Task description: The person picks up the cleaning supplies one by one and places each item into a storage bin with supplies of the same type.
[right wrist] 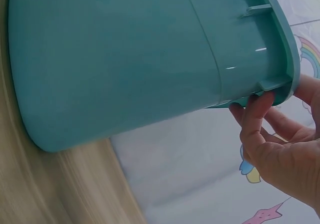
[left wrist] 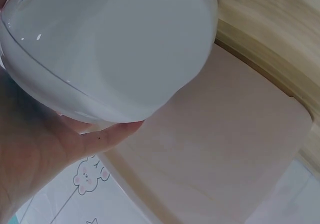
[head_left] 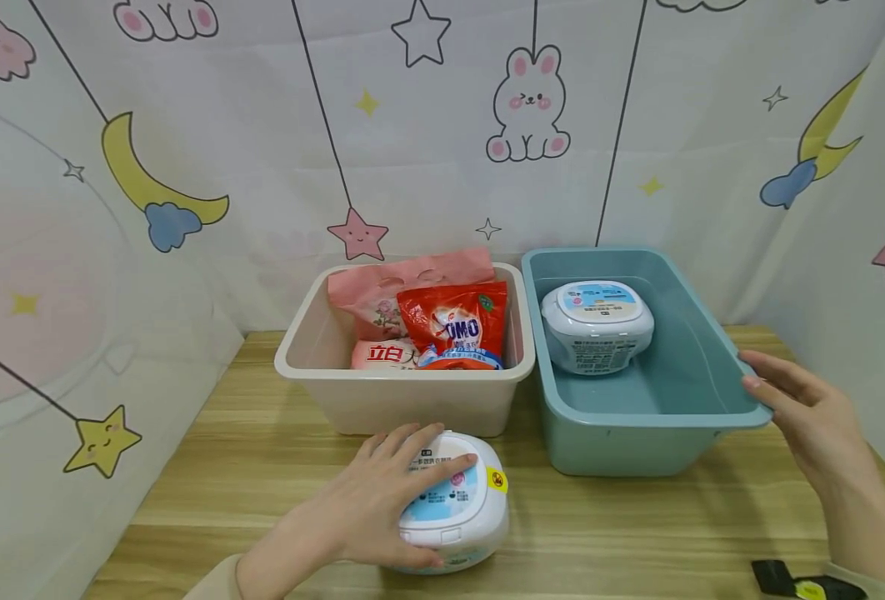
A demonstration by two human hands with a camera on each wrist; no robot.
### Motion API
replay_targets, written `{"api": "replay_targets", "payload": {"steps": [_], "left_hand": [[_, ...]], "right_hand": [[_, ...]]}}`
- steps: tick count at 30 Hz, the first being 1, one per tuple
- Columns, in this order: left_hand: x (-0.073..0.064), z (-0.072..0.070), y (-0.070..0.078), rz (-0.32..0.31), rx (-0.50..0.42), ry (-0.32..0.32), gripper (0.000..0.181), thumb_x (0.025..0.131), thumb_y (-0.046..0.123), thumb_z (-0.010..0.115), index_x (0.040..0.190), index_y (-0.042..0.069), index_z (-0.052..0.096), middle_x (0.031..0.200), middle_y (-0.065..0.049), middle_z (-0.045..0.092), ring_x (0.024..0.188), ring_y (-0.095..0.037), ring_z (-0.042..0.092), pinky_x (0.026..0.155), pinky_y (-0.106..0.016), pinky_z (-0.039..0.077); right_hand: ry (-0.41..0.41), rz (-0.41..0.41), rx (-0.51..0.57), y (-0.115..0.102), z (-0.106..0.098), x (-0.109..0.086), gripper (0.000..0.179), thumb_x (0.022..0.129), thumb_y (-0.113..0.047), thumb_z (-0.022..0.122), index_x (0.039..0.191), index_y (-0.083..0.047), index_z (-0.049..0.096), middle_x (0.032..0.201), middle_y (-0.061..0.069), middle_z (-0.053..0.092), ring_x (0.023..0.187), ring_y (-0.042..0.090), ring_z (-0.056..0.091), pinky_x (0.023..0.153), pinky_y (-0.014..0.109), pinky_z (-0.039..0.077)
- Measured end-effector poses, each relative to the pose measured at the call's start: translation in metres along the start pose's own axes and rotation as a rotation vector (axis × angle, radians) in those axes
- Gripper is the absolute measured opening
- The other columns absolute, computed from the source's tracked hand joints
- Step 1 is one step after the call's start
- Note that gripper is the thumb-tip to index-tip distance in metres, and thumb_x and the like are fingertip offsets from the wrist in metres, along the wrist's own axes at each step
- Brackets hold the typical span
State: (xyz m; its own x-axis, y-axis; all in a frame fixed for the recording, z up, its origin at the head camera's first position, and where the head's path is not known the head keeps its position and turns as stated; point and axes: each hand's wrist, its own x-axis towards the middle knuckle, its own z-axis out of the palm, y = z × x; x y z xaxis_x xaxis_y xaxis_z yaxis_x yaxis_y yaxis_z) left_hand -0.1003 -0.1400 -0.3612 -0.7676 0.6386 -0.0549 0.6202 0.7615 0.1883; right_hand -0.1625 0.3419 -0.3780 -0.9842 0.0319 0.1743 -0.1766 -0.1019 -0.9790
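A white lidded tub (head_left: 480, 521) with a blue label and a yellow sticker is on the wooden table, in front of the cream bin. My left hand (head_left: 371, 504) grips it from the left, fingers spread over the lid and thumb low on its near side. In the left wrist view the white tub (left wrist: 125, 44) hides part of that hand. With my right hand (head_left: 825, 417) I pinch the rim of the teal bin (head_left: 630, 454) at its near right corner. The right wrist view shows thumb and fingers (right wrist: 257, 114) on either side of that rim.
A similar white tub (head_left: 596, 325) stands inside the teal bin, on its left. The cream bin (head_left: 412, 400) holds a red OMO bag (head_left: 457, 325), a pink bag (head_left: 367, 292) and a red-and-white pack (head_left: 382, 355). Behind hangs a printed cloth (head_left: 262, 83). A black strap (head_left: 776, 577) lies near the right wrist.
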Motion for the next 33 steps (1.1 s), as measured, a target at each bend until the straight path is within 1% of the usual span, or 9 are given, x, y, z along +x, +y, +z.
{"api": "replay_targets", "payload": {"steps": [7,10,17,20,25,30,33], "left_hand": [[0.0008,0.0012,0.0009,0.008,-0.003,0.014,0.093,0.071,0.068,0.069,0.148,0.05,0.02,0.157,-0.004,0.022,0.138,-0.034,0.028,0.105,-0.06,0.034],[0.0008,0.0013,0.0,0.006,-0.006,0.006,0.093,0.071,0.068,0.069,0.148,0.05,0.019,0.157,-0.004,0.022,0.138,-0.034,0.028,0.105,-0.061,0.034],[0.0011,0.0,-0.0017,-0.001,-0.023,-0.02,0.095,0.07,0.068,0.07,0.148,0.052,0.017,0.157,-0.003,0.019,0.138,-0.034,0.026,0.106,-0.061,0.033],[0.0015,0.0,-0.0016,0.0,-0.024,-0.022,0.096,0.069,0.067,0.071,0.148,0.052,0.017,0.158,-0.002,0.019,0.138,-0.034,0.027,0.105,-0.061,0.033],[0.0023,0.0,-0.0014,-0.003,-0.037,-0.027,0.096,0.069,0.066,0.071,0.147,0.053,0.017,0.158,-0.002,0.018,0.138,-0.034,0.026,0.105,-0.061,0.033],[0.0029,-0.0002,-0.0012,0.006,-0.045,-0.024,0.096,0.069,0.065,0.072,0.147,0.052,0.017,0.158,-0.002,0.019,0.138,-0.034,0.027,0.104,-0.062,0.033],[0.0034,-0.0003,-0.0013,0.009,-0.046,-0.023,0.096,0.069,0.065,0.073,0.147,0.052,0.017,0.157,-0.002,0.02,0.138,-0.034,0.028,0.104,-0.061,0.034]], "right_hand": [[-0.005,0.018,0.093,-0.0005,-0.0004,0.0008,0.041,0.093,0.004,0.054,0.132,-0.009,0.059,0.119,-0.012,0.063,0.096,0.001,0.063,0.077,0.012,0.053],[-0.016,0.015,0.146,-0.001,0.0,0.0005,0.04,0.094,0.006,0.052,0.131,-0.007,0.059,0.121,-0.01,0.062,0.098,0.002,0.064,0.077,0.014,0.054],[-0.108,-0.016,0.312,0.0014,-0.0032,-0.0002,0.042,0.095,0.012,0.042,0.13,-0.004,0.059,0.125,-0.004,0.061,0.099,0.008,0.067,0.075,0.02,0.057],[-0.121,-0.018,0.354,0.0013,-0.0039,-0.0012,0.042,0.095,0.014,0.04,0.129,-0.002,0.059,0.125,-0.003,0.062,0.099,0.01,0.067,0.075,0.021,0.057],[-0.106,-0.003,0.388,0.0004,-0.004,-0.0024,0.042,0.095,0.014,0.04,0.128,-0.001,0.06,0.123,-0.002,0.063,0.099,0.01,0.067,0.075,0.02,0.057],[-0.102,0.0,0.392,-0.0006,-0.0046,-0.0035,0.042,0.095,0.015,0.04,0.129,-0.001,0.059,0.124,-0.002,0.061,0.1,0.011,0.067,0.076,0.02,0.057],[-0.121,-0.012,0.397,-0.0008,-0.0053,-0.0042,0.043,0.095,0.015,0.038,0.13,0.0,0.058,0.126,-0.002,0.061,0.101,0.012,0.067,0.077,0.02,0.057]]}}
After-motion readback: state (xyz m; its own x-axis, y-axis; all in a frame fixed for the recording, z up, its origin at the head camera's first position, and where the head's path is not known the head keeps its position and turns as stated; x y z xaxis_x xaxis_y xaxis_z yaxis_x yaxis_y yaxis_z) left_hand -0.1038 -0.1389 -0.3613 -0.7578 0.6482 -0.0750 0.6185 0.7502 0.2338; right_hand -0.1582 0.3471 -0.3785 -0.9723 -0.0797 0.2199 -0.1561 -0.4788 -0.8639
